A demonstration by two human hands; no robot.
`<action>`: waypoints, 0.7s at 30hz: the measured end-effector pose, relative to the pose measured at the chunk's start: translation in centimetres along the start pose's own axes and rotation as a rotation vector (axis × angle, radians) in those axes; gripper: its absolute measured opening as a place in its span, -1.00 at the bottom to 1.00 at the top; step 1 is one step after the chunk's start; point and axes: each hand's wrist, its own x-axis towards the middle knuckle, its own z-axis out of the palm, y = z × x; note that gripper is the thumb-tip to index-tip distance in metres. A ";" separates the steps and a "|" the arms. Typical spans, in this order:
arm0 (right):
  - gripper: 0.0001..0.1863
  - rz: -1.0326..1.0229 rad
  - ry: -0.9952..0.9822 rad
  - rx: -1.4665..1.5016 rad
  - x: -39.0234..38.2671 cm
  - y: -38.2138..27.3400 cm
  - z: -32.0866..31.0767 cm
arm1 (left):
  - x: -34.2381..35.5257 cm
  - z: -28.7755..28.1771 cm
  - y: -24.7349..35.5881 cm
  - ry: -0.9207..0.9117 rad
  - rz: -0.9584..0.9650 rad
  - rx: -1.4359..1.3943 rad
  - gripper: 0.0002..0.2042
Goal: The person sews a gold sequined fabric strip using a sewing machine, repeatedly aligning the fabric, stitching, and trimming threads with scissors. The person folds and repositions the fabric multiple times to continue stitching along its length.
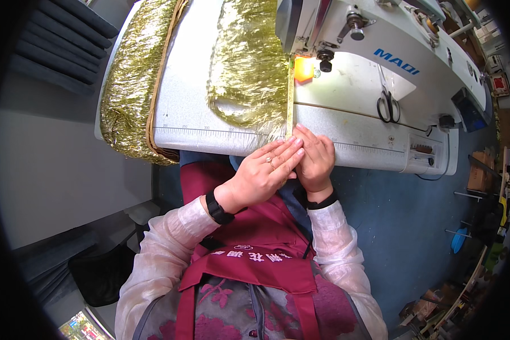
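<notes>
A gold tinsel fringe [246,68] lies on the white bed of a sewing machine. Its narrow yellowish edge band [290,107] runs from under the needle area toward me. At the near end of that band my left hand [266,173] and my right hand [314,156] meet, fingers close together. The left fingers, one with a ring, reach across to the right fingertips and press at the band's end. My right hand is closed at the same end, its thumb mostly hidden. Loose strands of the fringe spread beside the left fingertips.
The sewing machine head [374,45] overhangs the bed on the right. Black-handled scissors [388,106] lie beneath its arm, and an orange piece [304,69] sits by the needle. More gold fringe [133,85] fills the left end, bordered by a brown cardboard edge [160,85].
</notes>
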 end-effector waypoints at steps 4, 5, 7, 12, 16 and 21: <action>-0.79 0.091 -0.034 -0.077 0.8 -0.3 0.0 | 0.5 -0.1 -0.5 -0.049 -0.071 0.032 -0.48; -0.76 0.108 -0.057 -0.102 0.9 -0.4 0.0 | 0.5 -0.1 -0.6 -0.042 -0.065 0.046 -0.48; -0.69 0.135 -0.066 -0.060 1.2 -0.4 -0.2 | 0.6 -0.2 -0.7 -0.041 -0.072 0.071 -0.48; -0.66 0.191 -0.097 0.044 1.5 -0.6 -1.2 | 0.6 -0.6 -0.7 -0.016 -0.060 0.084 -0.47; -0.64 0.202 -0.119 0.099 2.5 0.1 -2.6 | 1.2 -1.2 -0.2 -0.017 -0.060 0.099 -0.44; -0.54 0.235 -0.156 0.121 4.8 1.0 -2.4 | 2.5 -2.8 -0.1 -0.033 -0.038 0.120 -0.46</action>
